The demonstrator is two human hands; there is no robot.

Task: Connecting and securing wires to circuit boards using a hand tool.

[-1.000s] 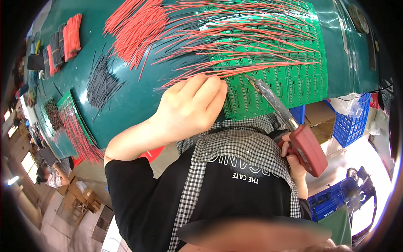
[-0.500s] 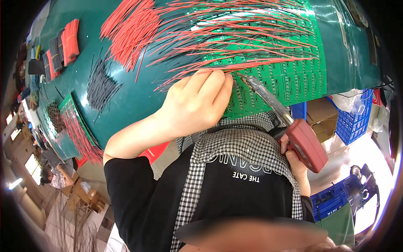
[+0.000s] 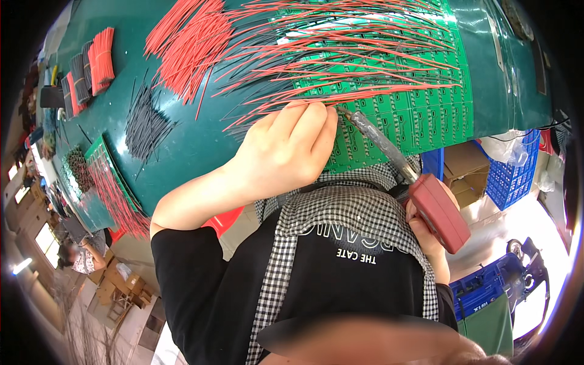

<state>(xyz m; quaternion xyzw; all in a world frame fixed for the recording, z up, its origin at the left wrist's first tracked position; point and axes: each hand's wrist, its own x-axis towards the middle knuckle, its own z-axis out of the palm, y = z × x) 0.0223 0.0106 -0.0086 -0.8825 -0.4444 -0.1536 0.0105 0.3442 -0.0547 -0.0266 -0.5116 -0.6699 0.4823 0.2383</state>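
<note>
- Pinching a thin red wire [image 3: 365, 96] between the closed fingers [image 3: 310, 121] of my left hand [image 3: 283, 155], I hold its near end down on the green circuit panel [image 3: 420, 115].
- My right hand [image 3: 426, 234] is wrapped shut around the red grip of a soldering iron [image 3: 401, 170]; its grey barrel slants up to the left, and the tip meets the panel just beside my left fingertips.
- The panel lies on the green desk [image 3: 201, 137], its far rows covered by many red and black wires fanned out to the left.
- A loose pile of red wires [image 3: 188, 42] and a spread of black wires [image 3: 146, 125] rest on the desk, left of the panel.
- Bundles of red and dark wires [image 3: 91, 67] sit near the desk's far left edge.
- Blue crates [image 3: 511, 167] stand beyond the desk on my right.
</note>
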